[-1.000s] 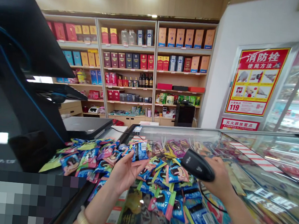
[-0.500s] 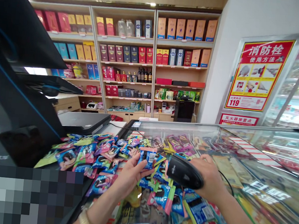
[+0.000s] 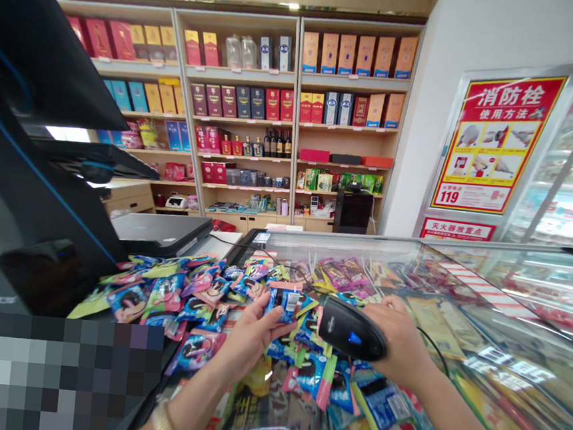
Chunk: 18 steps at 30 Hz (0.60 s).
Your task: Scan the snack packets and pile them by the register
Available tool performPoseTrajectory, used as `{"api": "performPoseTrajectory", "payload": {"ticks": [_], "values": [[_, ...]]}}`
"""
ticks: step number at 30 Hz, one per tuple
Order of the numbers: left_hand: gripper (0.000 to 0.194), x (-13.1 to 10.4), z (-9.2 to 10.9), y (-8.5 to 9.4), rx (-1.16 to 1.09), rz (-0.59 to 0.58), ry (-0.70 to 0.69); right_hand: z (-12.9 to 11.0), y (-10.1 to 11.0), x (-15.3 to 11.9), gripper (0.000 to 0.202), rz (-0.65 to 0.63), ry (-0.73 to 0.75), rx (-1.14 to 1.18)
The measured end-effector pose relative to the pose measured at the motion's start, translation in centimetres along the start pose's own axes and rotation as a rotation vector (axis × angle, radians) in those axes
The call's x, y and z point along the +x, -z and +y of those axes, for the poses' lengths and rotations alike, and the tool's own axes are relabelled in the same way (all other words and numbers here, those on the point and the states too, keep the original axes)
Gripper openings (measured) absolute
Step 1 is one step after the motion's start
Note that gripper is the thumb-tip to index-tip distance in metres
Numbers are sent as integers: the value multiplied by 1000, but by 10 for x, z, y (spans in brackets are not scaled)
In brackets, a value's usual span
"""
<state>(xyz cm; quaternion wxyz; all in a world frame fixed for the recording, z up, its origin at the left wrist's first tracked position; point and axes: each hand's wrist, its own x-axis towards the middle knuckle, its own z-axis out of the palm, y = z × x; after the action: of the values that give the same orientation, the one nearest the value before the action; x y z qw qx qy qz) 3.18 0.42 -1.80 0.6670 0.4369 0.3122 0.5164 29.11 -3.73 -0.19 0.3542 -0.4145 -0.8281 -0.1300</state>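
Observation:
My left hand [image 3: 252, 329] is closed on a small blue snack packet [image 3: 279, 300] with pink ends, its barcode label facing up and right. A black handheld barcode scanner [image 3: 347, 327] is in the grip of my right hand [image 3: 401, 339], its head pointing left towards that packet and a blue light glowing on top. The scanner and the packet are apart. Many similar packets [image 3: 197, 349] in blue, pink and green lie heaped on the left. Others [image 3: 312, 374] are spread over the glass below both hands.
A black checkout terminal [image 3: 36, 153] stands on the left, with a grey flat device [image 3: 162, 233] behind the heap. The glass-topped case [image 3: 393, 251] holds bagged goods beneath. The scanner's cord [image 3: 435, 345] trails by my right hand. Shelves of boxes [image 3: 241, 104] stand behind.
A blue light now shows on the scanner, which was unlit before. The scanner has shifted very slightly left. My left hand keeps hold of the packet in nearly the same place.

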Motion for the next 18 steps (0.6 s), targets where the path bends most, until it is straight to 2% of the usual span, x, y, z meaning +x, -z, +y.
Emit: {"api": "performPoseTrajectory", "payload": {"ticks": [3, 7, 9, 14, 18], "values": [[45, 2, -6, 5, 155, 4, -129, 10, 3, -3, 11, 43, -8, -40], [47, 6, -16, 10, 720, -73, -399, 32, 9, -10, 11, 130, -57, -165], [47, 9, -22, 10, 941, -128, -472, 44, 11, -13, 12, 184, -73, -218], [47, 15, -35, 9, 1203, -251, -547, 65, 12, -21, 15, 210, -134, -293], [53, 8, -31, 1, 1394, -280, -512, 73, 8, -26, 24, 199, -146, -310]]}}
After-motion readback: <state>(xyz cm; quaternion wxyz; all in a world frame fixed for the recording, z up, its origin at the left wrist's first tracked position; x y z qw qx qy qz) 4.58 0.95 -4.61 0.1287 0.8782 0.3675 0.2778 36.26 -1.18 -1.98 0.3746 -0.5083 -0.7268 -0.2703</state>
